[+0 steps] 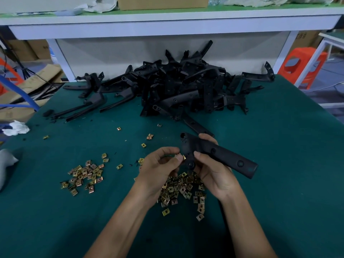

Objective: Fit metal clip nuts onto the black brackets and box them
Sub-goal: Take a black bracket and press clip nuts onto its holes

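My right hand (214, 170) grips a long black bracket (227, 157) above the green table, its wide end pointing left. My left hand (160, 164) pinches a small brass-coloured clip nut (183, 156) against the bracket's left edge. Under both hands lies a heap of clip nuts (183, 189). A second, smaller heap of clip nuts (84, 174) sits to the left. A big pile of black brackets (182, 86) fills the far middle of the table.
The green table (279, 183) ends at the right beside an orange stool (301, 64). A white shelf (167, 25) with a cardboard box (162, 2) spans the back. White rags (15, 128) lie at the left edge; flattened cardboard (37, 81) lies beyond it.
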`<state>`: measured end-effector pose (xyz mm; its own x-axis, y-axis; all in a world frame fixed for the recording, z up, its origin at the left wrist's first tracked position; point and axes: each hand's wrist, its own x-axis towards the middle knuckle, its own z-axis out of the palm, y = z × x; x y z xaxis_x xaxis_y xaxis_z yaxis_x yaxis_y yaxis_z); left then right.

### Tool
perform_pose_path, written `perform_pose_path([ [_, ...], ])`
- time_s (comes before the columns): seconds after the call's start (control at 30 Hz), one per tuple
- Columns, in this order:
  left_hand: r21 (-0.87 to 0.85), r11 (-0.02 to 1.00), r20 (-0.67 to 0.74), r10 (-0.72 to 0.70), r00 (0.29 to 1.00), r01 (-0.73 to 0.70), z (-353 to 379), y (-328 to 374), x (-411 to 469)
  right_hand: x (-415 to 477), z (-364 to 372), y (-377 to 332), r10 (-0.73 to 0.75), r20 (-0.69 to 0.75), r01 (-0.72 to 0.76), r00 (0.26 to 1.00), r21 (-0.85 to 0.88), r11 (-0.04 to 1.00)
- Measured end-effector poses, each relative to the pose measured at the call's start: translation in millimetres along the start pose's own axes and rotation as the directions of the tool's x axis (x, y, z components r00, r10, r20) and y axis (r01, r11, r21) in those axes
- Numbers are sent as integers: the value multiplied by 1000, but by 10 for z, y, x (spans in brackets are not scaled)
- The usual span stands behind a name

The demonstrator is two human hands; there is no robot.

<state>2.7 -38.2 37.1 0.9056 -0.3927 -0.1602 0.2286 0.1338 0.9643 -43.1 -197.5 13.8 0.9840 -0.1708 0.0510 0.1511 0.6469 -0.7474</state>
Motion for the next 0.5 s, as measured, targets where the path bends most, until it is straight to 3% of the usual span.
perform_pose_path([
  [0.23, 204, 975, 137, 65, 988, -92, -115, 44, -44, -14, 3, 11, 61, 23, -60, 998, -26, 998],
  [0.37, 206, 973, 185, 65, 980, -104, -123, 98, -55, -21, 0, -2, 85, 51, -83, 995, -36, 996],
  [0.5, 156, 986, 139, 44, 989, -66, -117, 64, -65, -15, 32, -3, 82, 69, -81, 994, -14, 997],
])
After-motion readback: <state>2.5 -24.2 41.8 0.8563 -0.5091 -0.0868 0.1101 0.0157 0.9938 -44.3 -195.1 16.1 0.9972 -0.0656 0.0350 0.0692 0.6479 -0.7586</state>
